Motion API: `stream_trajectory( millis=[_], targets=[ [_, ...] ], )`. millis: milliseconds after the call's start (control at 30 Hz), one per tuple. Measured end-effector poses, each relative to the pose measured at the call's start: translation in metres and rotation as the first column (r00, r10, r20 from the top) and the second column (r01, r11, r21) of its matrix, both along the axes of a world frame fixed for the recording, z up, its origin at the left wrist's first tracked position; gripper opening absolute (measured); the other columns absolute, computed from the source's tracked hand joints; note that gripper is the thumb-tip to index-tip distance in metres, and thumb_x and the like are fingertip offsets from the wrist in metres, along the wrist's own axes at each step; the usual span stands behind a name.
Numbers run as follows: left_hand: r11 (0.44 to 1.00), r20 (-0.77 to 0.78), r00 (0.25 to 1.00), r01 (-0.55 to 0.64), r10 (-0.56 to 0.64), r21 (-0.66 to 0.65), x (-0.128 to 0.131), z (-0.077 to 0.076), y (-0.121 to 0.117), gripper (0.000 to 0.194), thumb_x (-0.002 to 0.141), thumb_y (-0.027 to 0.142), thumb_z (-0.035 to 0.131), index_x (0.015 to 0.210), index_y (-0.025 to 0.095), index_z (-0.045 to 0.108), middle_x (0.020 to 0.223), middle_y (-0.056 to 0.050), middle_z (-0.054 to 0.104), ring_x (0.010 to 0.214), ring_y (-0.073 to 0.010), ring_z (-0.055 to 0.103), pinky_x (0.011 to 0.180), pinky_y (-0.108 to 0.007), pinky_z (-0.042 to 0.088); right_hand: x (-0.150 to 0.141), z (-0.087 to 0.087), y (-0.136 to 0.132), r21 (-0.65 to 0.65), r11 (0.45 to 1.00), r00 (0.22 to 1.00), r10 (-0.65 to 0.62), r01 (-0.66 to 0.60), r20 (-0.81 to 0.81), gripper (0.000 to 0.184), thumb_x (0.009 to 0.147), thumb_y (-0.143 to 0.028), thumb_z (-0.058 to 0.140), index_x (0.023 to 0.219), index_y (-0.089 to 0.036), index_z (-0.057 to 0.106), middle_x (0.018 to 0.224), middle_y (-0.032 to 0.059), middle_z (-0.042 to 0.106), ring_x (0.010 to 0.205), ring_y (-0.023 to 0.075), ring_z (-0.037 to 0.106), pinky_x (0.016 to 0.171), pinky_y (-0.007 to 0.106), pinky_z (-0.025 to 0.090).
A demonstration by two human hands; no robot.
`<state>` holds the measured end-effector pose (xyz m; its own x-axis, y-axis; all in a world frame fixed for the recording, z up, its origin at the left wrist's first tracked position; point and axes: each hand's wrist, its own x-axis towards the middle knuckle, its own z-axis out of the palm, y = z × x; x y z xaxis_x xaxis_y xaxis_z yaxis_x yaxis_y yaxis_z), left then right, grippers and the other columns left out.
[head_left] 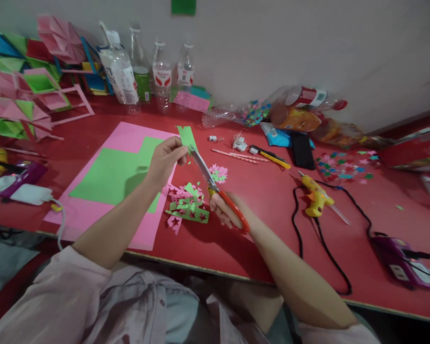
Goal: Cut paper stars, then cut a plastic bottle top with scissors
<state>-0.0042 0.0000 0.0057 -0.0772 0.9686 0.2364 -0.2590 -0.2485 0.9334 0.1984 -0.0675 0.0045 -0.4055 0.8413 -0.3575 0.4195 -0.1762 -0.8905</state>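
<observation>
My right hand [224,209] grips a pair of scissors [232,210] with orange-red handles, its blades pointing up and left. At the blade tips, my left hand [168,156] pinches a small bit of green paper [190,148], partly hidden by the fingers. Just beyond it is a green paper strip [187,135]; I cannot tell if the fingers touch it. Pink and green paper scraps [188,205] with star-shaped holes lie below the blades. A small pile of cut paper stars [218,173] sits beside the scissors. Under my left arm are green paper [103,174] and a larger pink sheet [143,236].
Yellow glue guns, one at right [317,196] with a looping black cord, lie on the red table [272,229]. A cutter knife [272,157], black phone [303,150] and loose stars [344,167] are farther back. Bottles [162,79] and folded paper shapes [39,91] line the wall.
</observation>
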Motion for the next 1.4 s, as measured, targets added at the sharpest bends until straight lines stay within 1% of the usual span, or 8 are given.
stream_trajectory(
  millis=[167,300,400,533,767,900,1100,1400],
  targets=[
    [1.0,-0.025,1.0,-0.015,0.015,-0.011,0.005,-0.004,-0.002,0.017,0.073,0.017,0.061,0.057,0.019,0.056,0.046,0.006,0.054,0.044,-0.0047,0.048,0.05,-0.02,0.041,-0.001,-0.001,-0.002,0.007,1.0,0.998,0.002,-0.002,-0.065,0.048,0.087,-0.066,0.045,0.068,-0.022,0.048,0.038,-0.0101,0.036,0.03,0.0064,0.035,0.038,0.022,0.037],
    [0.999,-0.06,0.998,0.013,-0.016,-0.049,0.009,-0.01,-0.005,0.027,0.075,0.024,0.062,0.049,0.018,0.057,0.046,0.003,0.056,0.048,-0.0057,0.051,0.055,-0.021,0.043,-0.004,-0.004,-0.004,-0.009,1.0,0.993,-0.009,0.008,-0.113,0.05,0.085,-0.07,0.044,0.071,-0.022,0.047,0.038,-0.0116,0.035,0.029,0.0061,0.034,0.038,0.022,0.037],
    [0.999,-0.04,0.998,0.038,-0.04,-0.034,0.008,-0.01,-0.005,0.031,0.075,0.024,0.061,0.045,0.018,0.057,0.045,0.003,0.055,0.049,-0.0055,0.051,0.057,-0.021,0.043,-0.004,-0.003,-0.004,-0.015,1.0,0.997,-0.021,0.02,-0.079,0.05,0.083,-0.07,0.046,0.071,-0.022,0.047,0.038,-0.0117,0.036,0.029,0.0061,0.035,0.038,0.022,0.037],
    [0.996,-0.02,0.997,0.073,-0.074,-0.046,0.004,-0.005,-0.004,0.03,0.071,0.021,0.061,0.042,0.018,0.057,0.043,0.003,0.053,0.047,-0.0054,0.048,0.054,-0.021,0.042,-0.005,0.003,-0.003,-0.009,0.999,0.999,-0.047,0.047,-0.005,0.046,0.082,-0.067,0.05,0.071,-0.022,0.049,0.038,-0.0111,0.037,0.031,0.0067,0.038,0.037,0.022,0.036],
    [0.985,-0.038,0.988,0.143,-0.147,-0.091,-0.002,0.0,0.0,0.028,0.067,0.022,0.062,0.04,0.019,0.056,0.04,0.002,0.05,0.043,-0.0064,0.045,0.049,-0.023,0.04,-0.002,0.008,-0.001,0.011,1.0,1.0,-0.004,0.004,-0.02,0.044,0.082,-0.064,0.053,0.069,-0.022,0.049,0.039,-0.0107,0.037,0.032,0.0063,0.037,0.039,0.022,0.038],
    [0.981,-0.026,0.985,0.17,-0.173,-0.092,-0.004,0.001,0.0,0.026,0.065,0.02,0.061,0.04,0.019,0.056,0.04,0.002,0.05,0.042,-0.0059,0.043,0.048,-0.023,0.038,0.001,0.007,0.001,-0.008,0.999,0.999,0.034,-0.034,-0.028,0.047,0.081,-0.067,0.054,0.067,-0.022,0.049,0.038,-0.0103,0.038,0.032,0.0062,0.036,0.041,0.022,0.04],
    [0.979,-0.009,0.983,0.184,-0.185,-0.093,-0.003,0.003,-0.001,0.029,0.065,0.02,0.062,0.036,0.018,0.056,0.038,0.002,0.049,0.041,-0.0051,0.044,0.047,-0.022,0.037,-0.003,0.004,-0.001,-0.023,0.999,0.999,-0.029,0.029,0.04,0.046,0.088,-0.062,0.047,0.066,-0.022,0.048,0.038,-0.0092,0.036,0.029,0.0066,0.036,0.037,0.023,0.037],
    [0.982,0.02,0.987,0.16,-0.159,-0.099,-0.001,-0.001,-0.001,0.029,0.064,0.02,0.062,0.036,0.018,0.056,0.037,0.002,0.049,0.04,-0.0049,0.043,0.046,-0.021,0.036,-0.005,-0.004,-0.006,0.002,1.0,1.0,-0.021,0.021,-0.018,0.049,0.087,-0.069,0.044,0.069,-0.023,0.044,0.038,-0.0101,0.034,0.028,0.0079,0.035,0.035,0.024,0.036]
  ],
)
